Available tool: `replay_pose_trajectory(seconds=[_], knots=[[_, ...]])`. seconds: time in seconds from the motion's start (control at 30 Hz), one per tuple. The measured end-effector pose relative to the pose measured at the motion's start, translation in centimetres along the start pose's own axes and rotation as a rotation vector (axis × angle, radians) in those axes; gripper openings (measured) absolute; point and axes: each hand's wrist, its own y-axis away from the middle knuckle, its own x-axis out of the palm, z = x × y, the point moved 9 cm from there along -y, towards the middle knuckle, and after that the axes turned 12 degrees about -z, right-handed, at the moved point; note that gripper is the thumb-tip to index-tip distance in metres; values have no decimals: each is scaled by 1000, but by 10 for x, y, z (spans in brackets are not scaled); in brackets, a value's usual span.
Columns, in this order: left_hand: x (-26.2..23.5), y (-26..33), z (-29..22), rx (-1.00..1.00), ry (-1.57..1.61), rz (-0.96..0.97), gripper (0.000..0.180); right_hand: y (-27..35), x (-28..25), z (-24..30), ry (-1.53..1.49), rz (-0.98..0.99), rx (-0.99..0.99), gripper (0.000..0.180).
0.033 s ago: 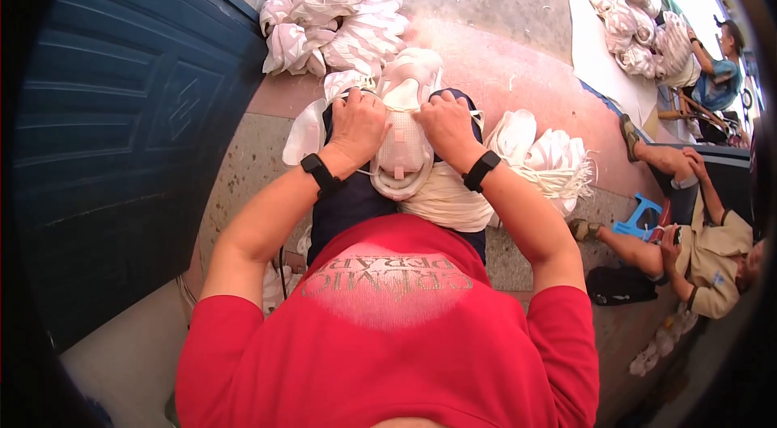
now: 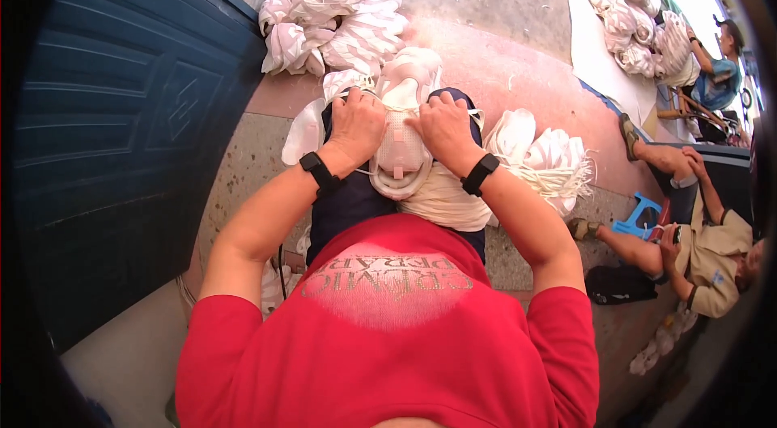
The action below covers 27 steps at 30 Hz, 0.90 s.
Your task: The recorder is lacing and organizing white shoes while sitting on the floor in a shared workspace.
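We've got the pale shoe upper (image 2: 402, 154) btwn our two hands, a bit nearer our body than the knuckles, resting on our lap w/ its rounded end toward us. Left hand (image 2: 360, 119) is curled narrow at the upper's left edge, fingers folded in, prob. pinching the thin cord (image 2: 395, 109); right hand (image 2: 447, 122) matches it opposite, also narrow & prob. on the cord, thumb lying toward the mesh. Fingertips are partly hidden, so exact grip is hard to confirm

To do this well, we should tension evenly w/ both hands so neither side gets more cord, wrists level, & brace the upper w/ our legs b/c it'd likely twist if one hand tugs harder. Mesh looks soft, so thumb pressure should be flat, no digging in

Watch the cream strands (image 2: 449, 201) just below right hand & the white bundle (image 2: 558, 159) off to its right: loose ends might snag. The heap of uppers (image 2: 332, 15) beyond left hand is well apart, so no bother there
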Motion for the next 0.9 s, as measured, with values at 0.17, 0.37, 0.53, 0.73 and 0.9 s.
replay_pose_trajectory(seconds=[0.17, 0.37, 0.53, 0.73, 0.9], knots=[[30, -3, 14, -70, 197, 167, 15, 2, 18, -12, -120, 194, -10, 21], [41, -8, 15, -4, 662, 228, 13, 4, 26, -16, -467, 199, -156, 13], [36, -4, 16, 23, 730, 244, 17, 5, 10, -4, -471, 106, -195, 11], [37, 1, 17, -20, 813, 255, 19, 12, -6, 25, -188, 24, -410, 12], [38, 4, 19, -91, 797, 304, 21, 7, 6, 47, 134, 166, -703, 8]])
